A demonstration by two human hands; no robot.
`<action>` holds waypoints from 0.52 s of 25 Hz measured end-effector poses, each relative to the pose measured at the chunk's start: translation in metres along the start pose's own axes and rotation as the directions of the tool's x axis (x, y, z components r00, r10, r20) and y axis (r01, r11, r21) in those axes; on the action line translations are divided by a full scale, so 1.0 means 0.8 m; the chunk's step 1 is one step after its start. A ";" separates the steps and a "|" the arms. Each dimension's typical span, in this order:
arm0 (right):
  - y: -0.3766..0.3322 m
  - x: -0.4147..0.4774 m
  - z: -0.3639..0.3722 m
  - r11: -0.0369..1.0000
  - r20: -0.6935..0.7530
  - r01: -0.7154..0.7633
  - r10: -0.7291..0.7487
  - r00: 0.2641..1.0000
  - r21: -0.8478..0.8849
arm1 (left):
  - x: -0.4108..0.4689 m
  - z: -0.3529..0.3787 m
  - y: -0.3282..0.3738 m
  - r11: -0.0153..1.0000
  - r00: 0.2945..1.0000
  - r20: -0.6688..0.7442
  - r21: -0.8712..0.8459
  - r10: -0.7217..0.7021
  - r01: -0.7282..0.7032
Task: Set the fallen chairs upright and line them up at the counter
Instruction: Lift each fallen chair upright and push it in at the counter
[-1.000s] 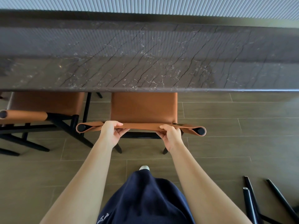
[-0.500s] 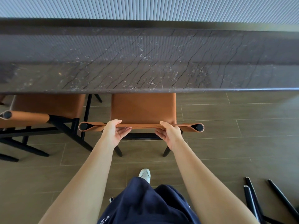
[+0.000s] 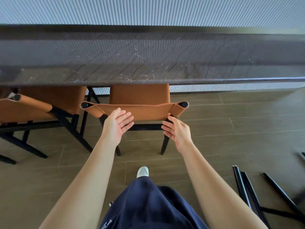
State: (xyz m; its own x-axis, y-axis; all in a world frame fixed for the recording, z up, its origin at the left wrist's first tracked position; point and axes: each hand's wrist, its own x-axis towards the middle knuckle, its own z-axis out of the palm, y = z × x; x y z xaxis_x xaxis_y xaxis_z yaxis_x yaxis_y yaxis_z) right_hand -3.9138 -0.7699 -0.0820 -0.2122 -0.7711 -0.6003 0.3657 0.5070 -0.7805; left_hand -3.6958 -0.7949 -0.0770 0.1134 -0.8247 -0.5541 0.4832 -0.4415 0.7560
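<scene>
One tan chair [image 3: 41, 109] stood upright at the dark counter [image 3: 148, 63]. Beside it the middle chair [image 3: 140, 96] stood tucked under the edge. The left hand [image 3: 117, 124] and right hand [image 3: 176, 131] hovered by its backrest, fingers straight, gripping nothing. Black legs [image 3: 247, 192] of a fallen chair lay rightmost.

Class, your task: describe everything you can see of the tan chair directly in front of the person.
The chair stands upright on the floor, its seat tucked under the dark stone-look counter. It has a tan leather-like seat and sling backrest wrapped round two black-capped posts, with a slim black frame and legs. The left hand and right hand hover open behind the backrest; contact cannot be told.
</scene>
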 end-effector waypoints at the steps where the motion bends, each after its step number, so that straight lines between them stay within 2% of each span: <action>1: 0.003 -0.015 -0.009 1.000 0.005 0.023 -0.023 1.000 -0.018 | -0.017 0.003 -0.005 0.999 1.000 0.008 0.023 0.023 -0.023; 5: 0.019 -0.084 -0.055 0.991 0.032 0.122 -0.121 0.992 -0.049 | -0.091 0.002 -0.039 0.992 0.997 0.020 0.097 0.077 -0.078; 13: 0.057 -0.193 -0.130 0.984 -0.031 0.177 -0.176 0.984 0.010 | -0.195 -0.021 -0.081 0.971 0.984 0.113 0.182 0.138 -0.156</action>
State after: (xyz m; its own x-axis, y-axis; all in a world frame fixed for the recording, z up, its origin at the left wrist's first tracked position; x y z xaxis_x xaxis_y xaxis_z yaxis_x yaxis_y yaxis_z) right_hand -3.9585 -0.5877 -0.0430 -0.3011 -0.8363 -0.4583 0.3315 0.3588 -0.8726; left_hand -3.7305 -0.6317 -0.0456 0.0803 -0.9121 -0.4020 0.2937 -0.3638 0.8840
